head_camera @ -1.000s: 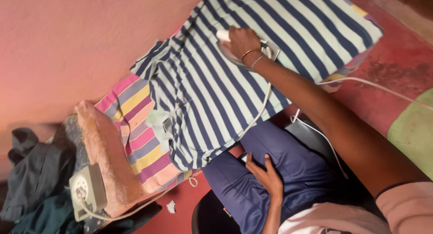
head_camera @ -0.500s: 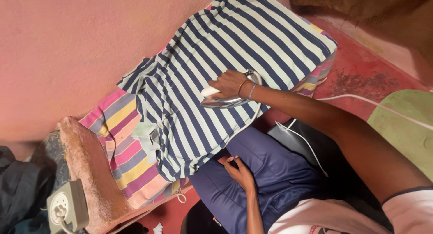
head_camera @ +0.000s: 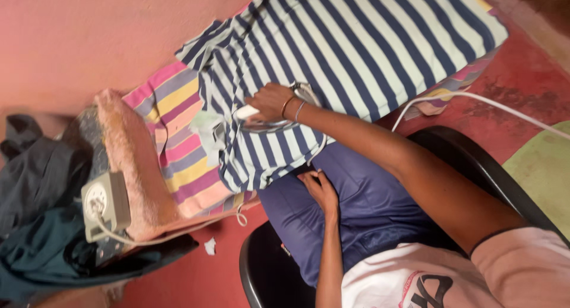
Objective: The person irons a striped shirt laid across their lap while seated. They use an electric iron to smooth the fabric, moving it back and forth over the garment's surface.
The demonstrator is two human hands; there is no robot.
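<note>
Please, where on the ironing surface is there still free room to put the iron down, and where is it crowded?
Free: the far part of the striped shirt, beyond the right hand holding the iron, and the colourful striped cloth between the shirt's collar and the pink pad. Crowded: the pad's end, with the socket box, its cord and the dark clothes.

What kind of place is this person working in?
Probably a room in a home, set up for ironing. An iron is pressed on a striped shirt over a colourful padded cloth, with a heap of dark clothes beside a plain pink wall.

One iron (head_camera: pixel 264 119), one striped shirt (head_camera: pixel 356 41), two hands.
</note>
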